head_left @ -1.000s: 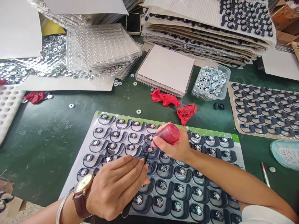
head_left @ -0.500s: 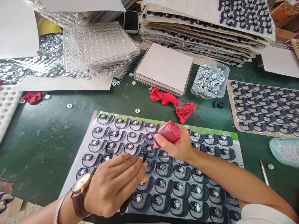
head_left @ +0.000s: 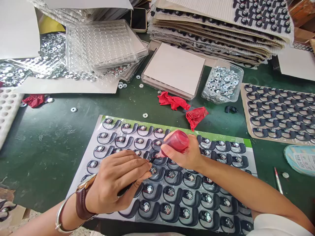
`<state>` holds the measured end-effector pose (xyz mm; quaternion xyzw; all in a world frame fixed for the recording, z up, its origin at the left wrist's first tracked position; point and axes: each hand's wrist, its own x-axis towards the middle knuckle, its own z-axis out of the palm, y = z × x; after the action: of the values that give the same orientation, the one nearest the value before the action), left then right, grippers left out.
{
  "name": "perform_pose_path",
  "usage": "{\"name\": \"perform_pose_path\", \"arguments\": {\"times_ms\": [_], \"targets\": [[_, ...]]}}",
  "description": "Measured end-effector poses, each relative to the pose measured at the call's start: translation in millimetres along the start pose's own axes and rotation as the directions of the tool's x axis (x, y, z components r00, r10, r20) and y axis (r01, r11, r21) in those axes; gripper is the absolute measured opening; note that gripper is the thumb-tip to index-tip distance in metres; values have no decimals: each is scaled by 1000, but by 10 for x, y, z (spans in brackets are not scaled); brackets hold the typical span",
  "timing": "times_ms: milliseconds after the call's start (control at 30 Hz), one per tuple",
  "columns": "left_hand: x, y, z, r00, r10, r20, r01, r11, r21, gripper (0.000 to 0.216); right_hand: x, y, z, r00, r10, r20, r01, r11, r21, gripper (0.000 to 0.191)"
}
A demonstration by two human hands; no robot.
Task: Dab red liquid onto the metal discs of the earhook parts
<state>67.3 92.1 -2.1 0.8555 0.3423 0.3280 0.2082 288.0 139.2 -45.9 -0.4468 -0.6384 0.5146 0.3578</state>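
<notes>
My right hand [head_left: 191, 153] is closed round a dark red squeeze bottle [head_left: 179, 140], its narrow nozzle tilted down and left over one black curved plastic housing. In my left hand [head_left: 120, 178] are slim black tweezers [head_left: 125, 190], mostly hidden under the fingers, their tip close to the nozzle. Both hands are above a white and green board [head_left: 83, 163] covered with rows of these housings [head_left: 180, 214]. Each visible one carries a round silver part with thin wires. Whether nozzle or tweezers touch the housing I cannot tell.
Behind the board lie red crumpled cloths [head_left: 197, 117], a clear tub [head_left: 240, 88] of metal washers and a stack of trays [head_left: 174, 70]. Another sheet of black parts [head_left: 278, 113] lies right, near a thin pen-like tool [head_left: 278, 180]. Tall layered sheets [head_left: 209, 36] stand at the back.
My left hand has shifted slightly up and left and turned, with the tweezers' tip nearer the bottle. The bottle has dipped a little down and left. The view has shifted slightly.
</notes>
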Motion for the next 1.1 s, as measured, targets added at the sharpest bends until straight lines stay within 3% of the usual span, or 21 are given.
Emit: {"name": "perform_pose_path", "arguments": {"times_ms": [167, 267, 400, 567, 767, 900, 1100], "targets": [[-26, -72, 8, 993, -114, -40, 110, 990, -92, 20, -17, 12, 25, 999, -31, 19, 31, 999, 13, 23], [-12, -87, 7, 992, -119, -41, 114, 987, -110, 21, 5, -55, -5, 1000, -26, 16, 24, 995, 99, 24], [-16, -41, -5, 997, -50, -60, 47, 998, -48, 21, 120, -279, -154, 997, 40, 59, -53, 970, 238, 28], [-226, 139, -21, 992, 122, 28, -124, 983, 137, 24, 98, -465, -217, 991, 100, 92, -118, 968, 219, 30], [-491, 318, 19, 984, 170, 60, -180, 953, 244, 19, -238, -214, 78, 1000, 20, 10, -21, 987, 158, 25], [-468, 336, 66, 984, 171, 55, -179, 953, 243, 16, -325, -54, 177, 998, -51, -21, 52, 996, 74, 23], [-429, 375, 108, 979, 197, 59, -206, 931, 302, 15, -309, -40, 190, 998, -55, -13, 55, 998, 31, 28]]}}
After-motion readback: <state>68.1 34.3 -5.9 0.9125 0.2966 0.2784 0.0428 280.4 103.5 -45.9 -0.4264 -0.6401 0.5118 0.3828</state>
